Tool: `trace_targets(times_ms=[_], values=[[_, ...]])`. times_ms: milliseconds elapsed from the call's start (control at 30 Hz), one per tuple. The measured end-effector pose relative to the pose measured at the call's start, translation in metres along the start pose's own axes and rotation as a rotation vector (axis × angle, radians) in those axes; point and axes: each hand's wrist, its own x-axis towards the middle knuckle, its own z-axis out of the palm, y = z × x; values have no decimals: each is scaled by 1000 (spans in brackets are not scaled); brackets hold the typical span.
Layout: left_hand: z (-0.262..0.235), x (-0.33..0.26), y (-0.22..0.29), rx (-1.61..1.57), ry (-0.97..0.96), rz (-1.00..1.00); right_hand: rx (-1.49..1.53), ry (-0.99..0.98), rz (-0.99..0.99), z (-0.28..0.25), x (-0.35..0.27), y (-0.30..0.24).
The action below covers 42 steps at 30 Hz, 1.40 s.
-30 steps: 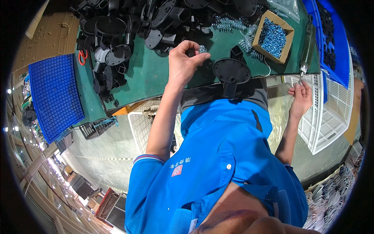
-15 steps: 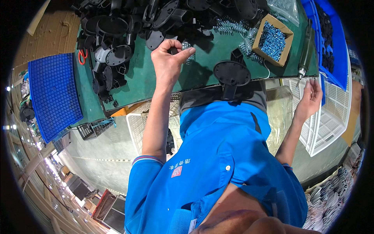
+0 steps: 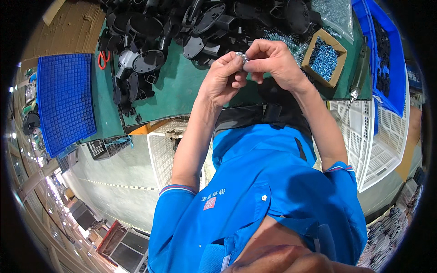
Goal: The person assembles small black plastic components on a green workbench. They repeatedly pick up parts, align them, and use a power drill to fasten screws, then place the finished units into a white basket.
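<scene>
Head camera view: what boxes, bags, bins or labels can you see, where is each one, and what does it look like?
Cardboard box: on the green mat right of the hands, open, brown, filled with blue-silver screws.
Clear plastic bag: top right, behind the box, holding small metal parts.
Blue bin: far right edge, holding black parts.
Blue grid tray: left of the mat, rectangular.
White crate: lower right, perforated.
Shirt badge: red and white patch on the blue shirt.

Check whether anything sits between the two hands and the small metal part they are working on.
Nothing visible does. The left hand and the right hand both pinch the small silvery metal part directly between their fingertips, raised above the green mat.
</scene>
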Motion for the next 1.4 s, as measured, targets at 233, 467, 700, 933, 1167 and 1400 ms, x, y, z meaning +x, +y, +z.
trace_targets(times_ms=[233,467,700,933,1167,1400], values=[[-5,4,-1,227,142,111,-96,189,13,0,4,14],[10,5,-5,367,189,269,-98,209,86,2,7,8],[22,10,-5,542,361,411,-31,236,-6,-1,11,11],[15,17,4,291,400,227,-71,155,81,-12,13,10],[12,17,12,554,501,305,-645,378,-307,-8,12,6],[17,14,13,543,340,339,-58,90,126,-11,7,2]])
